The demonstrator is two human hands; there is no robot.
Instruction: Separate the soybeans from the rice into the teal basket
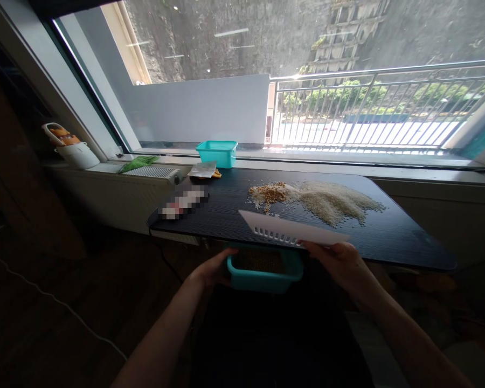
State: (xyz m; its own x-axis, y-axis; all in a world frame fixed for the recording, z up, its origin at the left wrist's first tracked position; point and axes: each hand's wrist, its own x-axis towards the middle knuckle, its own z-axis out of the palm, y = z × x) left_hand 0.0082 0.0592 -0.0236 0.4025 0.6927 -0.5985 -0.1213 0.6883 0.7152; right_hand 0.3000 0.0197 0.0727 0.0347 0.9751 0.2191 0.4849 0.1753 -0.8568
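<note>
My left hand point(212, 269) grips the left rim of a teal plastic bin point(264, 281), held below the table's front edge. Inside it lies a layer of small brown grains or beans point(261, 261), dim in the shade. Closed on the right end of a thin white sheet with a row of slots point(283, 226), my right hand point(343, 264) holds it tilted over the table edge, just above the bin. Beyond the sheet, yellow-orange beans or kernels point(271, 191) lie heaped on the tabletop. They run into a spread pile of white, rice-like grains point(333, 199) on the right.
The dark table point(222, 207) stands against the window sill. A second teal bin point(222, 154) and a silvery packet point(203, 170) are at its back left. Farther left are a green cloth point(139, 163) and a white pot point(78, 155). A white cable point(56, 302) crosses the floor.
</note>
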